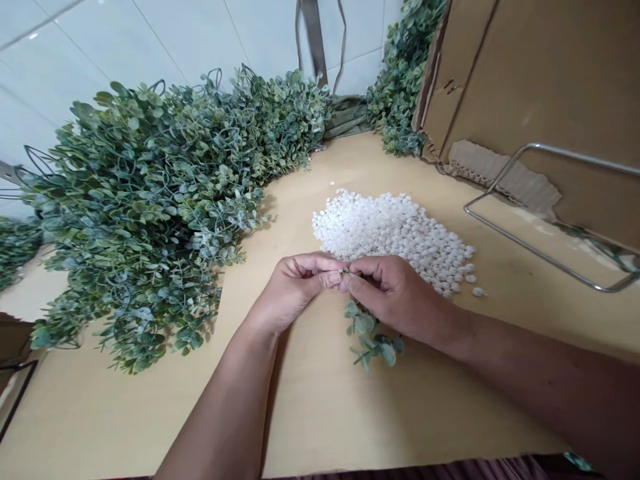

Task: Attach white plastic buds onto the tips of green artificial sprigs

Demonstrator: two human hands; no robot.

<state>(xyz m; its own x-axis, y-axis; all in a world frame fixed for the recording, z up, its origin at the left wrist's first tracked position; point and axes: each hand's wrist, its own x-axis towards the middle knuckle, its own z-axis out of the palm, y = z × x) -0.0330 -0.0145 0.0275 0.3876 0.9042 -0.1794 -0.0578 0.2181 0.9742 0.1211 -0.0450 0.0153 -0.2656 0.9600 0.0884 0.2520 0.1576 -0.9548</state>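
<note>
My left hand [304,281] and my right hand [393,288] meet fingertip to fingertip above the table, both closed in a pinch. A small greenish stem end shows between the fingertips. From beneath my right hand hangs a short artificial leaf sprig [376,341] with rounded grey-green leaves. What my left fingers pinch is mostly covered, too small to name. Just behind the hands lies a heap of small white plastic pieces [385,230], with a few loose ones at its right side.
A large pile of artificial greenery [165,207] with wire-like loops covers the left of the tan tabletop [320,413]. More greenery [405,80] stands at the back. On the right are a torn cardboard box [550,87] and a bent metal frame [540,253]. White tiles [190,33] line the wall.
</note>
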